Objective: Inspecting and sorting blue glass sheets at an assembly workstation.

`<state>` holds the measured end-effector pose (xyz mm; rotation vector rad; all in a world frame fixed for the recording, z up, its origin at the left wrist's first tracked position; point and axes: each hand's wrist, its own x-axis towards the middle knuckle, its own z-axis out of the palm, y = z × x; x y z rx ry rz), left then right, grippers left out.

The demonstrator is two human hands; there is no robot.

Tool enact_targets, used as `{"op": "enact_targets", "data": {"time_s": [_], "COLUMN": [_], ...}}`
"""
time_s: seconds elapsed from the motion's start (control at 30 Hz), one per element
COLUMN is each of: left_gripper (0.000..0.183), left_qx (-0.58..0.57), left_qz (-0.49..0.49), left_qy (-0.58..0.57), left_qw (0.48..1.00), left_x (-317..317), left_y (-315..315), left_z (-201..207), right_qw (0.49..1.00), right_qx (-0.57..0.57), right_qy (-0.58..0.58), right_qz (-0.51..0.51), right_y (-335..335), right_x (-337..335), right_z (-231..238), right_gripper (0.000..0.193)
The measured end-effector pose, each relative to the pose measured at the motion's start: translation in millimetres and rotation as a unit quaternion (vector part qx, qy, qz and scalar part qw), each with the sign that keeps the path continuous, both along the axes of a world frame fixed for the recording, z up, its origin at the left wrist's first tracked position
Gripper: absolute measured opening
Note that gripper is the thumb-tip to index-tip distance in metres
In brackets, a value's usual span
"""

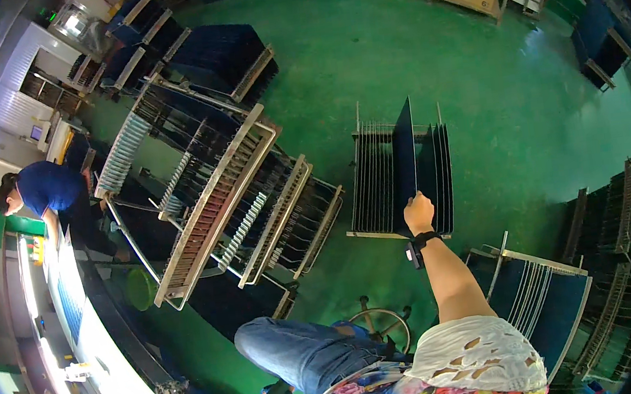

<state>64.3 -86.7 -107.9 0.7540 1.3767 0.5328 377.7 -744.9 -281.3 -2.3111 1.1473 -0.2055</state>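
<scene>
The right hand (418, 214) covers the near end of a thin, dark blue, upright panel (405, 147). The picture's lower edge cuts off a long, glowing white worktable (132, 385).

Green floor (361, 57), smooth, patchy shine. On it: slotted rack (378, 234), tall dark panel (404, 147) upright in it, bottom edge hard to see; bigger metal racks (211, 214) to left; round metal ring base (382, 323) near front. Left side: long bright-lit bench (129, 377), blue sheet (71, 306) flat on top.
</scene>
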Motion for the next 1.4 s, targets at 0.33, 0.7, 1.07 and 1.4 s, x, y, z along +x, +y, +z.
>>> {"op": "enact_targets", "data": {"time_s": [0.33, 0.7, 1.07, 1.4], "left_gripper": [0.031, 0.030, 0.029, 0.028], "left_qx": [-0.003, -0.010, -0.019, -0.044], "left_qz": [0.013, 0.038, 0.092, 0.214], "left_qy": [0.002, 0.000, -0.008, -0.160], "left_qw": [1.000, 0.999, 0.996, 0.963], "left_x": [-10, -27, -61, -172], "left_y": [0, -1, -5, -2], "left_z": [1, 1, -1, -16], "right_qw": [0.999, 0.993, 0.982, 0.636], "right_qx": [-0.035, 0.061, -0.060, -0.089], "right_qy": [0.003, 0.095, 0.112, 0.364], "right_qz": [0.000, 0.025, 0.137, 0.674], "right_y": [-8, -22, -1, 64], "right_x": [13, 48, 49, -97], "right_z": [4, -26, -28, -211], "right_gripper": [0.007, 0.029, 0.061, 0.022]}}
